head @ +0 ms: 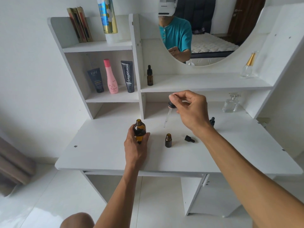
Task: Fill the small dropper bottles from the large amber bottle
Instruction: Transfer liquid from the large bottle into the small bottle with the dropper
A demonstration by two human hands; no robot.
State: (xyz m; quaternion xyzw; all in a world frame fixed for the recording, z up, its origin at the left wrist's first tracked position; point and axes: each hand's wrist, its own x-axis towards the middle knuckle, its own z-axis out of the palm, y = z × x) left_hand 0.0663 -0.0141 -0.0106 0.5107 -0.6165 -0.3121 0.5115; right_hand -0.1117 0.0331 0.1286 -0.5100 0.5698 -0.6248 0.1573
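Observation:
My left hand (135,146) grips the large amber bottle (139,129), uncapped, standing on the white desk (102,155). My right hand (189,107) pinches the bulb of a dropper (168,115) and holds it in the air, its glass tube pointing down, between the large bottle and a small open amber bottle (168,140). A black dropper cap (189,139) lies on the desk to the right of that small bottle. Another small capped bottle (212,121) stands partly hidden behind my right wrist. On the shelf stands a third capped dropper bottle (149,76).
Tubes and a pink bottle (112,77) stand in the left shelf compartment, with books and a spray can (107,15) above. Two clear glass perfume bottles (231,103) sit at the right. A round mirror (202,30) rises behind the shelf.

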